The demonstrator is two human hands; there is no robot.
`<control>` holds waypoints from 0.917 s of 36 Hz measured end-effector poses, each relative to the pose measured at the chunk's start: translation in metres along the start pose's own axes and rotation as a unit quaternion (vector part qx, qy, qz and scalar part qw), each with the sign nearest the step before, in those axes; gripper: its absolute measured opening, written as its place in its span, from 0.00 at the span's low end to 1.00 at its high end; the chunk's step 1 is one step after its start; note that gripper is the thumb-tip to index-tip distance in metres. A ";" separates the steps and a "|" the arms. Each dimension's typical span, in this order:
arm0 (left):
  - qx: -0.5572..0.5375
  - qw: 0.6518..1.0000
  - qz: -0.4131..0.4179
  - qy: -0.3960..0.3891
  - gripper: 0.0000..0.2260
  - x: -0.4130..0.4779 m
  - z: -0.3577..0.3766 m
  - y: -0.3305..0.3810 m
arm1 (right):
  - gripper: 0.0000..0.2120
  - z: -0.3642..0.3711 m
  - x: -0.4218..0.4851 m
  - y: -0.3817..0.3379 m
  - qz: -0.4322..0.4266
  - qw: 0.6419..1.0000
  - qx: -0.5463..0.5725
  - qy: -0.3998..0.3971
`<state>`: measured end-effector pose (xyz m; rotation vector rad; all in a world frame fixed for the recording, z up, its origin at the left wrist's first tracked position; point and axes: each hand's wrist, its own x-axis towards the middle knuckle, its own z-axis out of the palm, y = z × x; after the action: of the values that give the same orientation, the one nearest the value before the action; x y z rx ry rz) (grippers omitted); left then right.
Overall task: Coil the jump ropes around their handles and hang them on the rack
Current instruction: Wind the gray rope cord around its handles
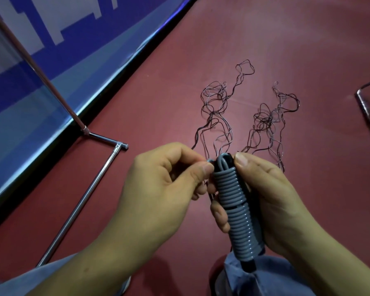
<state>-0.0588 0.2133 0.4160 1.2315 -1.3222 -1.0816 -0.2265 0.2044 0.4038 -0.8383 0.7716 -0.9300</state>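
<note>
Low over the dark red floor [286, 50], two bare hands hold a jump rope between them. Its thick grey plastic cord [237, 214] is wound in tight turns around a pair of black handles [249, 267], whose ends show above and below the coil. The right hand [276, 201] grips the bundle, with the thumb pressed beside its top and the fingers curled round from behind. The left hand [162, 189] pinches the loose end of the cord between thumb and forefinger, just beside the top of the coil; its other fingers are curled in.

Beyond the hands, two tangles of thin dark wiry rope [216, 107] lie loose on the floor. A chrome tube rack [90, 189] stands to the left, with its base bars on the floor and its upright leaning up past a blue and white printed panel [41, 82]. Blue-grey cloth [265, 280] shows under the bundle.
</note>
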 end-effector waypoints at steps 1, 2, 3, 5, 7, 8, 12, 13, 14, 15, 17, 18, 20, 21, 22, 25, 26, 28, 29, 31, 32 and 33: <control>-0.004 1.000 -0.010 0.003 0.07 0.001 0.001 0.000 | 0.19 -0.001 0.000 0.001 -0.001 1.000 0.003 0.003; -0.002 1.000 -0.016 0.004 0.07 0.001 0.001 -0.001 | 0.19 -0.001 0.000 0.001 -0.001 1.000 0.005 0.006; 0.000 1.000 -0.020 0.005 0.07 0.001 0.001 -0.001 | 0.18 0.000 0.000 0.001 -0.002 1.000 0.002 0.009; -0.005 1.000 -0.026 0.006 0.08 0.002 0.001 -0.001 | 0.15 0.000 0.001 0.000 -0.003 1.000 -0.007 0.017; -0.021 0.999 -0.030 0.010 0.09 0.004 0.000 -0.003 | 0.13 0.000 0.000 0.000 -0.005 1.000 -0.015 0.015; -0.028 0.999 -0.032 0.012 0.09 0.005 0.000 -0.004 | 0.12 0.001 0.000 0.000 -0.003 1.000 -0.018 0.013; -0.029 0.999 -0.033 0.011 0.08 0.010 0.000 -0.006 | 0.10 0.000 -0.001 0.002 0.002 0.999 -0.032 0.011; -0.020 0.999 -0.028 0.010 0.08 0.010 0.001 -0.006 | 0.11 0.000 0.000 0.002 0.004 0.999 -0.038 0.012; -0.012 1.000 -0.023 0.009 0.07 0.011 0.001 -0.006 | 0.11 0.000 0.000 0.002 0.008 0.999 -0.041 0.015; -0.004 1.000 -0.017 0.009 0.06 0.011 0.001 -0.006 | 0.11 -0.001 0.000 0.002 0.012 0.999 -0.041 0.018; 0.012 1.000 -0.009 0.007 0.05 0.011 0.000 -0.005 | 0.12 -0.002 0.000 0.002 0.019 0.999 -0.030 0.020; 0.015 1.000 -0.007 0.005 0.05 0.010 -0.001 -0.005 | 0.12 -0.002 0.000 0.001 0.019 0.999 -0.022 0.019; 0.009 1.000 -0.011 -0.002 0.04 0.007 -0.001 -0.004 | 0.13 -0.003 0.000 -0.001 0.014 1.000 -0.012 0.016; 0.004 1.000 -0.013 -0.006 0.04 0.006 -0.001 -0.003 | 0.14 -0.003 0.000 -0.001 0.008 1.000 -0.011 0.016; -0.001 1.000 -0.015 -0.010 0.05 0.004 0.000 -0.003 | 0.16 -0.004 0.000 -0.001 0.002 1.000 -0.014 0.018; 0.006 1.000 -0.014 -0.016 0.05 0.003 0.002 -0.005 | 0.17 -0.006 0.001 -0.001 -0.017 0.998 -0.044 0.033; 0.013 1.000 -0.012 -0.013 0.05 0.003 0.003 -0.007 | 0.16 -0.006 0.001 0.000 -0.024 0.997 -0.057 0.037; 0.030 1.000 -0.008 -0.003 0.06 0.003 0.003 -0.008 | 0.14 -0.006 0.000 0.001 -0.034 0.995 -0.081 0.050; 0.038 0.999 -0.006 0.000 0.06 0.003 0.004 -0.008 | 0.13 -0.006 0.000 0.001 -0.038 0.994 -0.091 0.055; 0.048 0.999 -0.001 -0.004 0.08 0.003 0.005 -0.008 | 0.14 -0.005 0.000 0.002 -0.048 0.990 -0.118 0.062; 0.055 0.998 0.004 -0.005 0.08 0.002 0.006 -0.007 | 0.14 -0.005 -0.001 0.002 -0.054 0.988 -0.132 0.065; 0.064 0.998 0.005 -0.004 0.08 0.002 0.006 -0.007 | 0.14 -0.004 -0.001 0.002 -0.058 0.986 -0.142 0.068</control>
<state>-0.0641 0.2110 0.4086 1.3126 -1.4210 -1.0087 -0.2299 0.2047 0.4002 -1.0855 0.9983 -1.0025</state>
